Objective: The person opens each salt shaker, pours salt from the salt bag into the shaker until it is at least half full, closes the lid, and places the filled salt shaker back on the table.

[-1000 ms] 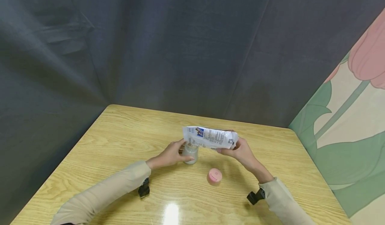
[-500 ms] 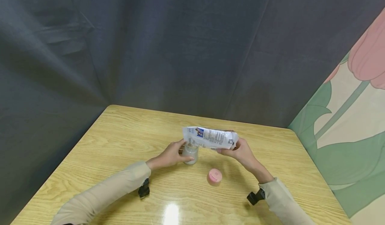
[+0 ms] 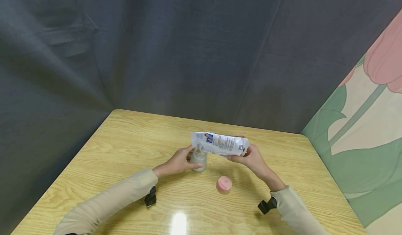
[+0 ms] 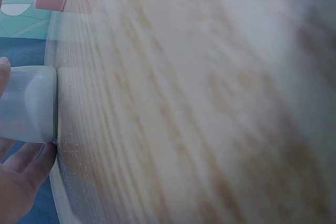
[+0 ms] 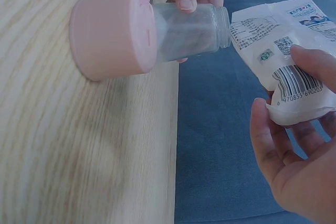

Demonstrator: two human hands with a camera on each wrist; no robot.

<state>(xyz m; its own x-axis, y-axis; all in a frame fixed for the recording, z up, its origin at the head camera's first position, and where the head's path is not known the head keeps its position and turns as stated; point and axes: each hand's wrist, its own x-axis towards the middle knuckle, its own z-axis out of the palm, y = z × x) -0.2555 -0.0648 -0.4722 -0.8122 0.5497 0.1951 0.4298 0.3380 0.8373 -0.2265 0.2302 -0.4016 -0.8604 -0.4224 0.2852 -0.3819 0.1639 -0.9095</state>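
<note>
A clear glass jar [image 3: 200, 162] with pale stuff in its lower part stands upright on the table. My left hand [image 3: 177, 162] grips it from the left, thumb on the near side. My right hand [image 3: 253, 160] holds a white printed packet [image 3: 220, 144] tilted above, its left end over the jar's mouth. In the right wrist view, the packet [image 5: 294, 51] has a barcode on it, and its end is against or very near the jar's threaded rim [image 5: 224, 27]. Whether anything pours out is hidden. In the left wrist view, fingers [image 4: 39, 166] lie around the jar's base.
A pink round lid [image 3: 224, 183] lies on the wooden table [image 3: 132, 137], nearer me and right of the jar. Dark cloth [image 3: 194, 53] hangs behind the table. A flower-patterned cloth [image 3: 370, 151] hangs at the right.
</note>
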